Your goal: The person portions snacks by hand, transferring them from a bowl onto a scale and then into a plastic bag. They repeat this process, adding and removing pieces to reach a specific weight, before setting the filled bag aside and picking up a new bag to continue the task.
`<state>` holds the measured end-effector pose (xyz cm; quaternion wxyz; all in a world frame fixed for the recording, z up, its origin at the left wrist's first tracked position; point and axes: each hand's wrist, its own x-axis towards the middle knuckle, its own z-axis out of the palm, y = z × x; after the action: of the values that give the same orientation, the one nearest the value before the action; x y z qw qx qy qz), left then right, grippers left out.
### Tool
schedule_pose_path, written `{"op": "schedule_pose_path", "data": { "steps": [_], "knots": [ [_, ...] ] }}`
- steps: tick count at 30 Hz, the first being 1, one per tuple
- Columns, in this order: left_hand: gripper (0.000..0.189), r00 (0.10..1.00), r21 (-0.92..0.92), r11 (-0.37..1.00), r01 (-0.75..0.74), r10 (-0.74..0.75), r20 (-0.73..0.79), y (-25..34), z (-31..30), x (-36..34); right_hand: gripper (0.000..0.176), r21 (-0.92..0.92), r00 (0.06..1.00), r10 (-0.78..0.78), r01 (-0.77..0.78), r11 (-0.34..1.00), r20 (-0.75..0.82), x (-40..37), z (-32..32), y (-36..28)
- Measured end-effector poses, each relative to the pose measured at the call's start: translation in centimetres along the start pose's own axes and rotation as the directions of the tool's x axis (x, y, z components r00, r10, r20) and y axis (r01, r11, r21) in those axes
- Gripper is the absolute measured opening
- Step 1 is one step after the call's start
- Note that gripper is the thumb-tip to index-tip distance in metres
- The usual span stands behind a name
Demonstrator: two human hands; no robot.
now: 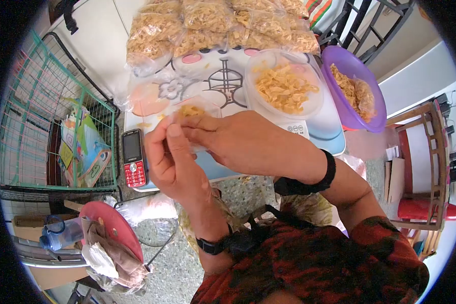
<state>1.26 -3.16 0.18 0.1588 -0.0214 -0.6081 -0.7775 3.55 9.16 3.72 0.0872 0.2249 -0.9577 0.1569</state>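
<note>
My left hand and my right hand meet over the near left part of the table. The fingers of both are pinched together at the near end of a clear plastic bag. A few yellow dried chips show inside the bag, just beyond my fingertips; the pinched edge is mostly hidden. To the right of my right hand stands a clear plastic bowl of loose yellow chips. A red and black mobile phone lies on the table left of my left hand.
Filled bags of chips are stacked along the table's far side. A purple basin with more chips is at the right. A green wire cage stands left; a red stool with cloths is at lower left.
</note>
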Motion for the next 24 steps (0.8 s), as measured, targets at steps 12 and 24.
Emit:
{"op": "schedule_pose_path", "data": {
  "steps": [12, 24],
  "knots": [
    [0.034, 0.987, -0.130, 0.978, -0.160, 0.158, -0.023, -0.1, 0.6, 0.1, 0.029, -0.037, 0.937, 0.261, -0.277, 0.960, -0.234, -5.5, -7.8, 5.2],
    [0.032, 0.992, -0.101, 0.992, -0.080, 0.089, 0.087, -0.8, 1.9, -0.4, 0.038, -0.226, 0.928, 0.373, -0.361, 0.905, 0.009, -6.1, -6.1, 11.7]
  ]
}}
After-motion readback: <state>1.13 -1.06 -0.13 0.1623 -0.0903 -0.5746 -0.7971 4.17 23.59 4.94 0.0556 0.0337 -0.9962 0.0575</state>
